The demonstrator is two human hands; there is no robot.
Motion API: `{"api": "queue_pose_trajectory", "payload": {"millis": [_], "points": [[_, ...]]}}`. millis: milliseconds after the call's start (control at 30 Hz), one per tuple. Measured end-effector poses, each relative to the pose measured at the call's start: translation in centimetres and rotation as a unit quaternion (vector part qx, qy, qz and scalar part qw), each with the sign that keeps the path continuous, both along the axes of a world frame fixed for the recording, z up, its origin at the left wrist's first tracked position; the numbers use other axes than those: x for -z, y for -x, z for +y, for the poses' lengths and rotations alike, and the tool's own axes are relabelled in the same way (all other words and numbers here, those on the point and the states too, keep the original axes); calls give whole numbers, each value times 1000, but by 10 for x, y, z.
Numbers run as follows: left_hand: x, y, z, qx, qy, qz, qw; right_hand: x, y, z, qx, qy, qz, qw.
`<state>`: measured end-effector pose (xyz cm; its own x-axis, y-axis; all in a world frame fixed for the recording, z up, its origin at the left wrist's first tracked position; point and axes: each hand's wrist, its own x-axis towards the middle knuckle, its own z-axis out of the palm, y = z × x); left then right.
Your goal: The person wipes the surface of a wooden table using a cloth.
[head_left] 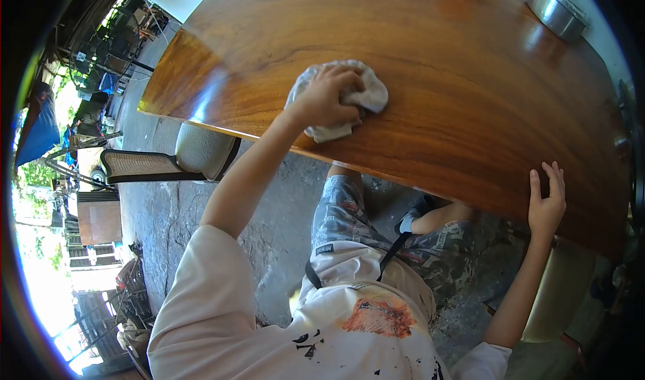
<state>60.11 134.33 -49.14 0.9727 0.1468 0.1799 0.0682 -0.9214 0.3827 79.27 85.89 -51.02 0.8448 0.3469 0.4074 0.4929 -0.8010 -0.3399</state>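
My left hand [330, 97] presses a crumpled white cloth [371, 97] against the glossy wooden table [443, 64], close to its near edge. The fingers curl over the cloth, and part of it bunches out to the right of the hand. A lower corner of the cloth lies near the table edge. Off to the right, my right hand [548, 202] rests at the table's near edge with thumb and fingers apart, holding nothing.
A lidded metal pot [556, 11] stands at the table's far right. A chair with a woven back [144, 166] is by the left end, and a pale seat [561, 289] is below right. Cluttered items line the left side of the concrete floor [158, 225].
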Motion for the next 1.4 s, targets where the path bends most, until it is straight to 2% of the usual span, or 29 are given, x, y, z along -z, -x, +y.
{"api": "queue_pose_trajectory", "payload": {"millis": [100, 200, 233, 333, 367, 467, 500, 600, 633, 767, 833, 867, 900, 1000, 1067, 1200, 1367, 1400], "points": [[1, -1, 6, 23, 14, -7, 1000, 0, 3, 1, 2, 0, 0, 1000], [-5, -6, 9, -43, 24, 8, 999, 3, 0, -1, -6, 0, -6, 1000], [3, -3, 10, 3, -12, -17, 1000, 3, 0, -1, -8, -2, -5, 1000], [-2, 11, -7, 76, 35, -7, 996, -1, 0, 0, 1, 0, -7, 1000], [-5, 11, -7, 42, 5, -20, 999, -1, 3, 1, 4, 4, -6, 1000], [-1, -2, 18, -75, 51, -36, 995, 1, 1, 0, -4, -1, -8, 1000], [-3, -2, 17, -74, 33, -22, 996, 1, 0, 0, -5, -3, -7, 1000], [-1, 7, -6, 28, -14, -35, 999, 0, 1, 0, -1, -11, -4, 1000], [-6, 9, -9, 45, 23, -19, 999, -1, 1, 2, 2, -12, -3, 1000], [0, 1, 33, -69, 22, 8, 997, 1, 2, 1, -6, -2, -34, 999], [-9, 7, 19, -67, 5, 26, 997, 6, -2, 7, -43, -29, -86, 995], [0, 12, 13, -16, -23, -15, 999, 6, -1, 12, -40, -38, -98, 994], [2, 14, 4, 22, -97, 7, 995, 7, -2, 16, -44, -62, -117, 990], [6, 12, -49, 130, -97, -34, 986, 17, -5, 9, -34, -127, -135, 982], [-2, -5, -92, 166, -131, -42, 976, 13, -3, 1, -21, -119, -111, 986], [-12, -53, -143, 279, -100, -37, 954, 2, 9, 0, 14, -94, -83, 992], [-13, -150, -215, 447, -49, -26, 893, -11, 10, 4, 49, -175, -106, 978], [-12, -170, -241, 460, -59, -33, 885, -6, 15, -5, 49, -267, -104, 957]]}}
